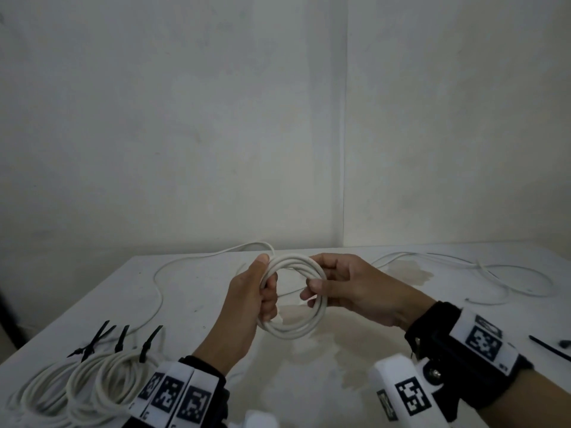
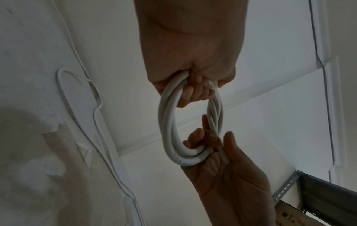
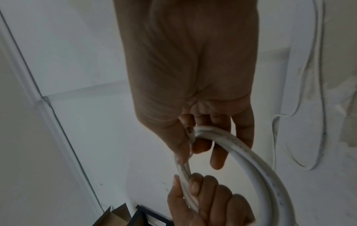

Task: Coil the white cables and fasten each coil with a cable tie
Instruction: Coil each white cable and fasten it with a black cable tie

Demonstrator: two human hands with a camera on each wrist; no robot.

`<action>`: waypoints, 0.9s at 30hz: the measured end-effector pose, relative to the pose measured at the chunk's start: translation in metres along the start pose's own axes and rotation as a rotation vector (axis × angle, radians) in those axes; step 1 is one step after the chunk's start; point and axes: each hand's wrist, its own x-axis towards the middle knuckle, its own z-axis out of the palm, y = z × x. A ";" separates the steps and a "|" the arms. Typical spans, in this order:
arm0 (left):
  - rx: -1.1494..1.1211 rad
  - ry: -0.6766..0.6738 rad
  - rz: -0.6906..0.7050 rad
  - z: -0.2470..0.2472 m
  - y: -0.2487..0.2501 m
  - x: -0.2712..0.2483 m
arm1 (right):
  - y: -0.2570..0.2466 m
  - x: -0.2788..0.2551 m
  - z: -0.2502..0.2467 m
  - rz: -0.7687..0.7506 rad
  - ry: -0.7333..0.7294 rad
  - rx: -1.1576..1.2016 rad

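Observation:
A coil of white cable [image 1: 293, 296] hangs in the air above the white table [image 1: 340, 366], held between both hands. My left hand [image 1: 262, 291] grips its left side, fingers curled through the loop [image 2: 191, 90]. My right hand [image 1: 321, 285] holds the right side, thumb pressing on the strands and fingers behind [image 3: 203, 146]. The same coil [image 2: 170, 130] shows as several turns in the left wrist view. Three tied coils [image 1: 83, 387] with black cable ties [image 1: 148, 344] lie at the front left. A loose black cable tie [image 1: 550, 350] lies at the right edge.
A loose white cable [image 1: 160, 282] runs across the table's back left. Another loose white cable [image 1: 509, 273] sprawls at the back right. A bare wall [image 1: 278, 118] stands close behind the table. A stained patch [image 1: 408, 270] marks the tabletop.

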 end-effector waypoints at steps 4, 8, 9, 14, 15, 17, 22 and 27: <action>-0.011 0.007 -0.012 0.003 -0.004 0.001 | 0.006 0.003 0.012 -0.091 0.143 0.054; -0.047 0.020 -0.035 0.005 -0.009 0.000 | 0.014 0.012 0.020 -0.212 0.332 0.003; -0.042 0.023 -0.035 0.005 -0.009 0.000 | 0.015 0.013 0.021 -0.231 0.353 -0.020; -0.004 0.049 -0.011 0.003 -0.009 0.000 | 0.016 0.015 0.024 -0.278 0.406 -0.059; 0.004 0.053 -0.002 0.003 -0.009 0.000 | 0.017 0.016 0.025 -0.288 0.422 -0.068; -0.004 0.071 0.010 0.005 -0.009 -0.001 | 0.017 0.016 0.027 -0.300 0.438 -0.081; -0.016 0.158 0.059 0.008 -0.005 0.000 | 0.014 0.010 0.023 -0.282 0.345 -0.181; -0.036 0.173 0.038 0.012 -0.006 0.000 | 0.015 0.009 0.025 -0.260 0.362 -0.260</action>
